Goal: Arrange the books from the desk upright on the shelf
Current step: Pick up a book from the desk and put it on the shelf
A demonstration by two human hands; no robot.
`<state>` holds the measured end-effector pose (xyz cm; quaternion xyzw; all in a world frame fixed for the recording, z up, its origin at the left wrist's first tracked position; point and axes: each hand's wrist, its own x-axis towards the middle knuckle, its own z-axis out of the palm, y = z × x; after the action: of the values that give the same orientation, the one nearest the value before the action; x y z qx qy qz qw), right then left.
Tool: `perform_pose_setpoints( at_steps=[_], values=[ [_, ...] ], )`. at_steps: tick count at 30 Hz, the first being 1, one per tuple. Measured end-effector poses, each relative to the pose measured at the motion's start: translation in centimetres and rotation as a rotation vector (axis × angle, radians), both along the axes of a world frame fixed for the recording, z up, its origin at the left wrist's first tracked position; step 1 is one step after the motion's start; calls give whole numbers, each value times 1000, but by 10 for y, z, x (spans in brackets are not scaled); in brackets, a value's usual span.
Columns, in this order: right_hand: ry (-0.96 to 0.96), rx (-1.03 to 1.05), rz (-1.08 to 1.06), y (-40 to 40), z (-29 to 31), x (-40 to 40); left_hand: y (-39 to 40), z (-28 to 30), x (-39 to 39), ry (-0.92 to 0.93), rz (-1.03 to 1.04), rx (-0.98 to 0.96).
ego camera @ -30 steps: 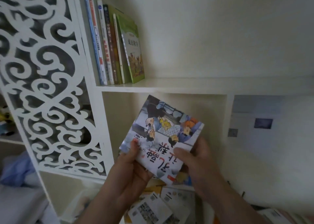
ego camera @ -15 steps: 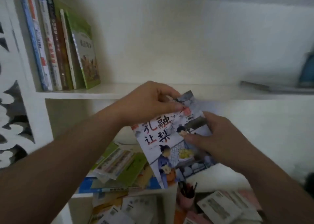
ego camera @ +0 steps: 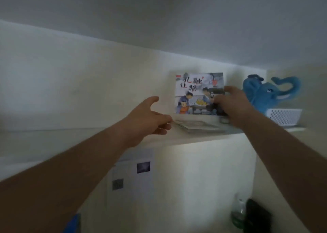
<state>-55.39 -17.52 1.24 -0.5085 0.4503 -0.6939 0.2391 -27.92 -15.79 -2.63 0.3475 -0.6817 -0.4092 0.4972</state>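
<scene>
Head view, upper shelf [ego camera: 88,144]: one picture book [ego camera: 199,93], upright against the back wall, cover facing me, title in red and black Chinese characters, too blurred to read surely. My right hand [ego camera: 230,107] grips its right edge. My left hand [ego camera: 150,119], fingers spread and holding nothing, reaches toward a flat stack of books [ego camera: 196,125] lying just below it. Blue plush elephant [ego camera: 265,93] and white perforated basket [ego camera: 284,116] stand right.

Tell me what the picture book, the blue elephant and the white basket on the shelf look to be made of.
Picture book: looks like thin paper or card with a printed colour cover; gloss can't be told through blur.
Blue elephant: seems plush fabric, given its soft rounded shape and fuzzy surface.
White basket: likely moulded plastic, judging by its regular grid of small holes.
</scene>
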Motion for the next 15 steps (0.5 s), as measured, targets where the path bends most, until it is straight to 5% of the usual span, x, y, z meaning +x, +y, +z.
perform_pose_setpoints(
  at_steps=[6,7,10,15],
  values=[
    [994,451,-339,-115,-31,-72,-66,-1,-70,-583,184,-156],
    [1004,453,-309,-125,-39,-74,-72,-4,-79,-667,182,-180],
    [642,466,-105,-127,-40,-69,-83,-9,-99,-806,212,-228],
    [656,294,-99,-133,-53,-75,-80,-7,-108,-867,301,-221]
  ],
)
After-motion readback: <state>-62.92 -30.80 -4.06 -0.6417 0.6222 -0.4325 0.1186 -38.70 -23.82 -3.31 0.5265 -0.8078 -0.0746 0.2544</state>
